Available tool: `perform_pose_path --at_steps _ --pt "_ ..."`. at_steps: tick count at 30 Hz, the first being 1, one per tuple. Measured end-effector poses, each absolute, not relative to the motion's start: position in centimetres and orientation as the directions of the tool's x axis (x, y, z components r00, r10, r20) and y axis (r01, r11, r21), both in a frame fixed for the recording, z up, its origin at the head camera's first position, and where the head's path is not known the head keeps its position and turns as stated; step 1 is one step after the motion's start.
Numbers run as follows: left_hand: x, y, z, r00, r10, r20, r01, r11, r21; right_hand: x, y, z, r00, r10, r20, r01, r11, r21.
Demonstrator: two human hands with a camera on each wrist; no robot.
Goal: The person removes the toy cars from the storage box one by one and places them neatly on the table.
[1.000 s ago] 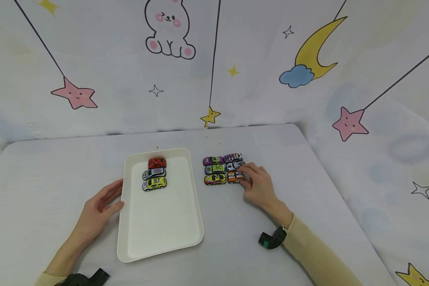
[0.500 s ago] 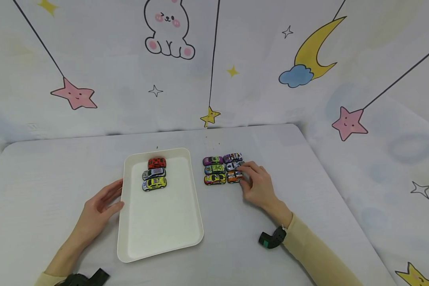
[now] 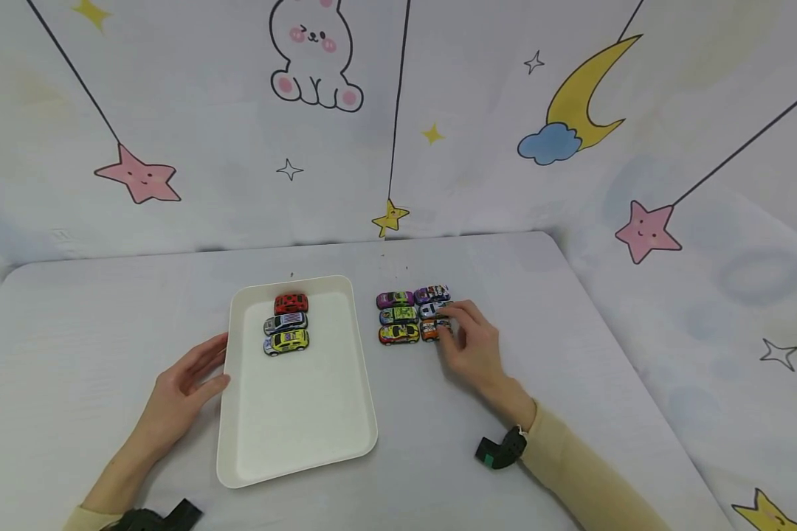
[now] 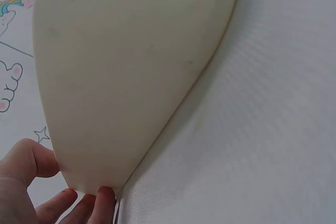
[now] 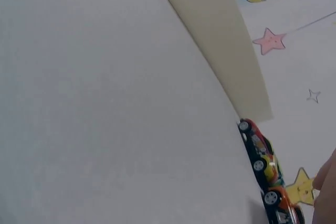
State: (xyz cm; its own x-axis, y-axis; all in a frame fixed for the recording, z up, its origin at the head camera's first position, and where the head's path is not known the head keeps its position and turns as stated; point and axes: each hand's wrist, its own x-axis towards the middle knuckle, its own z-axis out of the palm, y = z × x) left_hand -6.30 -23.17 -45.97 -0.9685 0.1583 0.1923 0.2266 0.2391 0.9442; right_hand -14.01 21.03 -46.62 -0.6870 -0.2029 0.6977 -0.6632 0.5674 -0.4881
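A white tray (image 3: 299,413) stands left of centre, holding a red toy car (image 3: 291,303), a silver one (image 3: 285,323) and a yellow one (image 3: 286,342) in a column. My left hand (image 3: 176,402) rests against its left side; the left wrist view has thumb and fingertips touching the tray's outer wall (image 4: 121,93). Right of the tray, several toy cars sit in two columns. My right hand (image 3: 474,350) has its thumb over the orange car (image 3: 430,331) and its index finger by the white car (image 3: 432,310). I see no car lifted.
The other loose cars are purple (image 3: 395,299), green (image 3: 398,316), red-and-yellow (image 3: 399,334) and purple-white (image 3: 432,294). A white cloth covers the table (image 3: 93,317), which meets a patterned backdrop (image 3: 206,147) at its far edge. Both wrists wear black cameras.
My right hand has shifted slightly left, its thumb passing from beside the orange car to over it. My left hand, the tray and the cars look the same.
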Motion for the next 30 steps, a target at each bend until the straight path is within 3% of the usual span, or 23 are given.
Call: perform_pose_path --at_steps 17,24,30 --pt "-6.4 -23.4 -46.2 -0.959 0.161 0.233 0.266 0.236 0.935 -12.3 14.0 -45.8 -0.549 -0.358 0.755 -0.820 0.408 -0.402" --pt "-6.3 -23.3 -46.1 -0.959 0.164 0.230 0.264 0.231 0.936 -12.1 11.3 -44.8 -0.567 -0.429 0.703 -0.811 0.440 -0.386" --pt "-6.3 -23.3 -46.3 -0.963 0.163 0.216 0.251 0.248 0.936 -12.4 9.0 -43.6 -0.627 -0.531 0.570 -0.770 0.534 -0.350"
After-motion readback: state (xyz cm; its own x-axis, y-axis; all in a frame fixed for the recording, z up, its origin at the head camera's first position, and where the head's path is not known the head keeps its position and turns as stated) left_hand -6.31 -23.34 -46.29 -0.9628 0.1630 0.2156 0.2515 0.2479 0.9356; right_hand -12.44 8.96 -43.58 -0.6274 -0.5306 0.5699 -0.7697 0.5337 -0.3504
